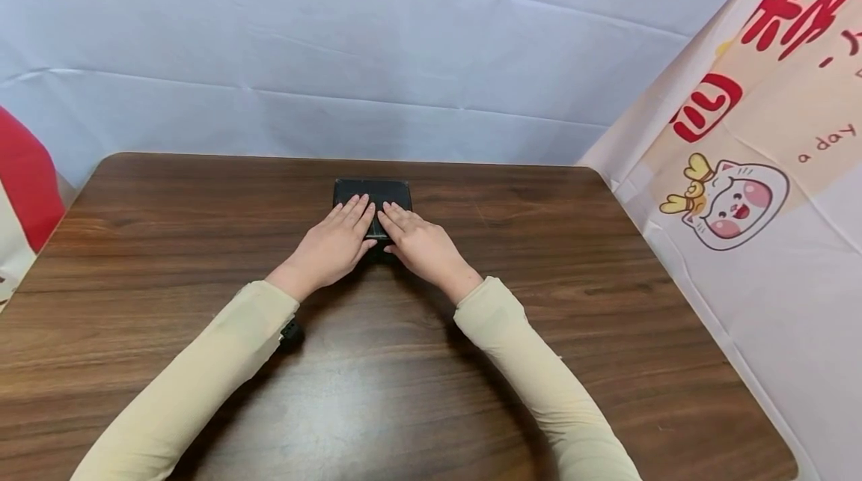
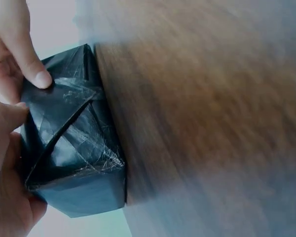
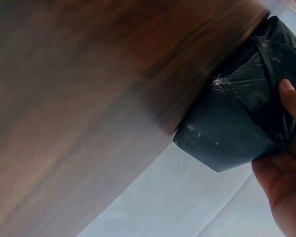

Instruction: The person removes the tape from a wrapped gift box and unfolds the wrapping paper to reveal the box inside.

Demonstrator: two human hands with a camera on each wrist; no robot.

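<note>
A black box [image 1: 373, 188], covered in a shiny, creased wrap, lies near the far edge of the table. My left hand [image 1: 330, 249] rests on the left part of its top, fingers straight. On the right part lies my right hand [image 1: 426, 245], fingers likewise straight. Both thumbs come down by the near side of the box. The left wrist view shows the folded, scuffed front of the box [image 2: 71, 128], with a thumb from each hand touching it. In the right wrist view, the right thumb lies against the same face of the box [image 3: 237, 118].
The brown wooden table [image 1: 525, 256] extends around the box on every side. A white cloth [image 1: 404, 32] hangs behind the far edge. To the right is a printed banner [image 1: 741, 167] with red characters and a cartoon; red cloth [image 1: 27, 174] shows at the left.
</note>
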